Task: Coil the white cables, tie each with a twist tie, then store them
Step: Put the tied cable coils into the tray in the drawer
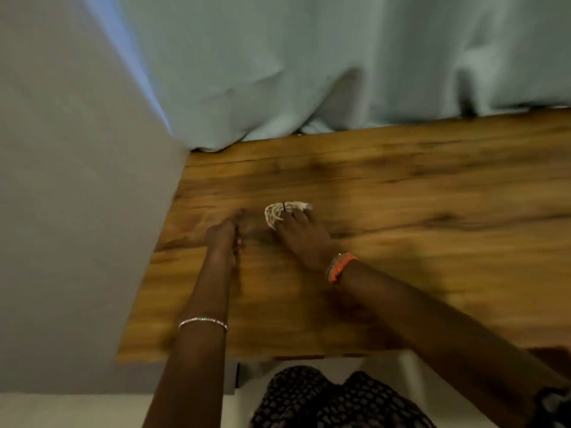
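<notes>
A coiled white cable (pixel 279 211) lies on the wooden table (pixel 401 211), with a dark twist tie (pixel 283 206) standing up from its top. My right hand (pixel 301 234) rests on the coil's near right side, its fingers over the loops. My left hand (pixel 227 234) is just left of the coil, apart from it, low over the table; it is blurred, and I cannot tell whether its fingers hold anything.
A grey wall (pixel 77 211) borders the table's left edge. Pale blue-green curtains (pixel 340 63) hang along the far edge and spill onto the wood. The table's near edge (pixel 278 356) is above my lap.
</notes>
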